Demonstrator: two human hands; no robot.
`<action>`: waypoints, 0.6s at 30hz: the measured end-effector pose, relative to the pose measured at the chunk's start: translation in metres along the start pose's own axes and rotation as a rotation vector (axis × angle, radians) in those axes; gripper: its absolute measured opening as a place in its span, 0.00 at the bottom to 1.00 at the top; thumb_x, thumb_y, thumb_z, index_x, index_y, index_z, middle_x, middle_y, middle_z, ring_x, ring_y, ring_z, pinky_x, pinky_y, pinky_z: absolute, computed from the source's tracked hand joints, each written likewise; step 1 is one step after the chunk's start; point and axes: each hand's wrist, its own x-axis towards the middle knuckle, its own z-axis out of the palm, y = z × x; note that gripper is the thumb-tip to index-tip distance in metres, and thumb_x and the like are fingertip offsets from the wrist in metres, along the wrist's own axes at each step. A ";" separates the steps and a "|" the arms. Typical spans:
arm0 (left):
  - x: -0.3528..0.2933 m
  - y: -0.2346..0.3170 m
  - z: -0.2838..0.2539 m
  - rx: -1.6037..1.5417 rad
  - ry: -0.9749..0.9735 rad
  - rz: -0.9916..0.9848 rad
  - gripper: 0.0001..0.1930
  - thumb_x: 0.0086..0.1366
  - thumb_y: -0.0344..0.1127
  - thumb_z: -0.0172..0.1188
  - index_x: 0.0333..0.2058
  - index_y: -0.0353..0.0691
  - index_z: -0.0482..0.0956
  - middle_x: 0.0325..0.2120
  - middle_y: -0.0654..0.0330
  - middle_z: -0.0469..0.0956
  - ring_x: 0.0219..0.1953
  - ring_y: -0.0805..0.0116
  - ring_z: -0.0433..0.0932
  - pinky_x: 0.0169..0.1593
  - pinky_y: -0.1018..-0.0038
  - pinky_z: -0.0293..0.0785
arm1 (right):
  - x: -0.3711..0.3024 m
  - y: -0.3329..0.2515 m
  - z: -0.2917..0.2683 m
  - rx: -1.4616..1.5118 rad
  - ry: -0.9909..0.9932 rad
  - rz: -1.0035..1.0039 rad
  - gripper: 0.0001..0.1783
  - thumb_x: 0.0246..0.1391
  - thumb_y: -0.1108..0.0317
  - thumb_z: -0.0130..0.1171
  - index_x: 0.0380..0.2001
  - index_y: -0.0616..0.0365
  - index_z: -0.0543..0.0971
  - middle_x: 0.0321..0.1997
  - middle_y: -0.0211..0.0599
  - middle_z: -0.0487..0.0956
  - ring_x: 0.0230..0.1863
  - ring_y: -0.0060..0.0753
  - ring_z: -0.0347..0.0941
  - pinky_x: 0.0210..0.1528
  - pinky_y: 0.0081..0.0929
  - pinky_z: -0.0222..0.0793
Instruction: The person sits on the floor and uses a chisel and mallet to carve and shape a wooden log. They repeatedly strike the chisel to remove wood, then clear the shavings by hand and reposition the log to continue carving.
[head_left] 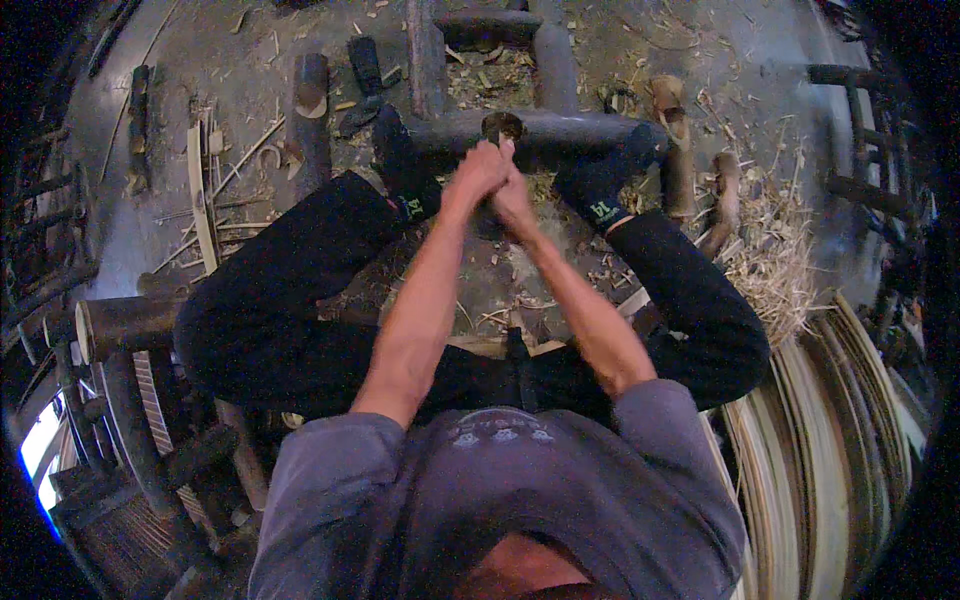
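My bare forearms reach forward between my bent knees and meet near the middle of the view. My left hand (479, 174) is closed, and my right hand (514, 203) is closed right beside and just below it. What they grip is mostly hidden by the fingers. Just beyond the knuckles shows a dark round-ended thing (503, 125) with a pale patch under it, too small to identify. It lies against the dark crosswise log (570, 128) of a low wooden frame. My feet in black socks (400, 155) press at this log on both sides.
Cut logs (311, 115) lie at the left, others (670, 150) at the right. Wood chips and a heap of shavings (780, 250) cover parts of the floor. Bundled long wood strips (820, 430) curve at the lower right; a pole structure (130, 420) stands lower left.
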 end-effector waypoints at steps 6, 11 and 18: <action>-0.023 0.011 0.043 -0.315 0.198 0.036 0.37 0.64 0.60 0.36 0.37 0.21 0.72 0.38 0.29 0.72 0.46 0.34 0.70 0.50 0.53 0.65 | -0.016 -0.030 -0.062 -0.415 -0.207 -0.034 0.35 0.44 0.65 0.58 0.57 0.63 0.64 0.54 0.36 0.72 0.53 0.28 0.66 0.55 0.27 0.61; -0.017 0.006 0.001 -0.036 -0.038 0.059 0.33 0.64 0.55 0.39 0.39 0.23 0.73 0.41 0.32 0.71 0.47 0.37 0.70 0.52 0.55 0.65 | -0.015 -0.002 0.011 -0.145 0.224 -0.180 0.27 0.46 0.70 0.53 0.53 0.62 0.67 0.50 0.39 0.73 0.48 0.30 0.68 0.51 0.28 0.63; 0.024 0.022 -0.088 0.186 0.140 0.382 0.25 0.60 0.51 0.50 0.42 0.31 0.72 0.37 0.37 0.75 0.44 0.40 0.73 0.47 0.53 0.68 | 0.038 -0.056 0.094 1.270 0.225 0.198 0.31 0.54 0.62 0.54 0.60 0.50 0.59 0.45 0.38 0.73 0.42 0.35 0.71 0.47 0.31 0.68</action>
